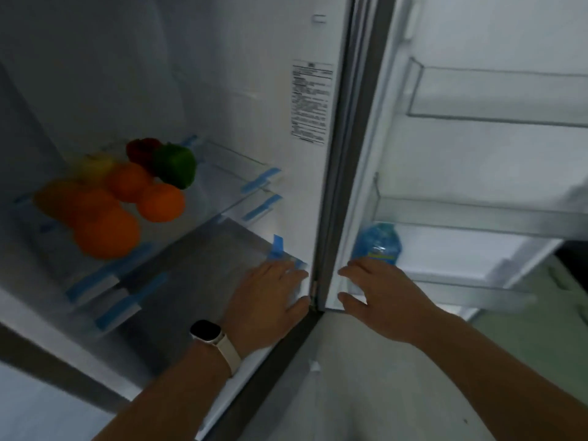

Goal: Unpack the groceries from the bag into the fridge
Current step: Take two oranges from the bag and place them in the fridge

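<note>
oranges [108, 232]: bright orange, plain
green pepper [175, 165]: glossy green, at 2 o'clock of the oranges
red pepper [141, 150]: dark red
bottle [377, 241]: blue, with yellow-green band
tape [278, 246]: light blue strips
watch [206, 331]: black face, cream strap
sticker [311, 101]: white, fine black print
fridge [248, 43]: white
seal [345, 154]: grey

Left of the hinge post [337, 186], the glass shelf [219, 198] is crowded at its far side by oranges [127, 214] and peppers [168, 163], but the strip between the fruit and the post lies bare, with tall open space above. Below and left of the post, the grey shelf [197, 265] is bare up to the left hand [270, 291] at its near corner. Right of the post, a blue bottle [377, 241] fills the nearest end of the low door bin [471, 289], the right hand [378, 291] just before it, while the two bins higher up hold nothing
</note>
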`<move>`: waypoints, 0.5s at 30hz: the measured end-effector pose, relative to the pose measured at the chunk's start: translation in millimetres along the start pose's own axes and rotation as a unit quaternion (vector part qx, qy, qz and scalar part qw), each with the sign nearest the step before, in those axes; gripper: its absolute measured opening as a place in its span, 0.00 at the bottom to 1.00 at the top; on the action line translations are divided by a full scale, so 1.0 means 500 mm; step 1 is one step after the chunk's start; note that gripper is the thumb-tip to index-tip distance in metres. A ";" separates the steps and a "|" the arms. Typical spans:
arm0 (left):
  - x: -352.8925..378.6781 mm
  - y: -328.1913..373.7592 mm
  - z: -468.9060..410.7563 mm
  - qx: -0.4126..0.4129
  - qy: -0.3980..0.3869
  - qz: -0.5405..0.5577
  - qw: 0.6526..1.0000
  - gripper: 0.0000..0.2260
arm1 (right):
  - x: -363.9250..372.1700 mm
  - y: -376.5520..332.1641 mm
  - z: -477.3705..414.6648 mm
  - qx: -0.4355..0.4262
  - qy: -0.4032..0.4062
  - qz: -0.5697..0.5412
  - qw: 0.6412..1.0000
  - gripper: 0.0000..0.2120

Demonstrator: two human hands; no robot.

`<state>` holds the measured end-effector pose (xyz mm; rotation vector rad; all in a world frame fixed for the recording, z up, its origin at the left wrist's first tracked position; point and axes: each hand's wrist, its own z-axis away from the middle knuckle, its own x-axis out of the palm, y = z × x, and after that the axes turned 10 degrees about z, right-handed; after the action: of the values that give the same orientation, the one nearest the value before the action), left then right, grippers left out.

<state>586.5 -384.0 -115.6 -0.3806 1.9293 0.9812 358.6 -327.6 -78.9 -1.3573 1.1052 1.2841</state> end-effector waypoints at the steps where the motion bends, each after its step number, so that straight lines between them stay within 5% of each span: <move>1: 0.014 0.014 -0.007 0.012 -0.012 0.014 1.000 0.21 | 0.001 0.016 0.025 0.020 -0.002 0.006 1.000 0.26; 15: 0.220 0.459 -0.098 0.259 -0.138 0.039 0.955 0.21 | -0.068 0.226 0.545 0.341 0.024 0.029 0.939 0.34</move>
<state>360.0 -261.9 -83.4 0.1308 1.8645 0.5071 202.2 -76.2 -54.9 -0.8334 1.4565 0.7848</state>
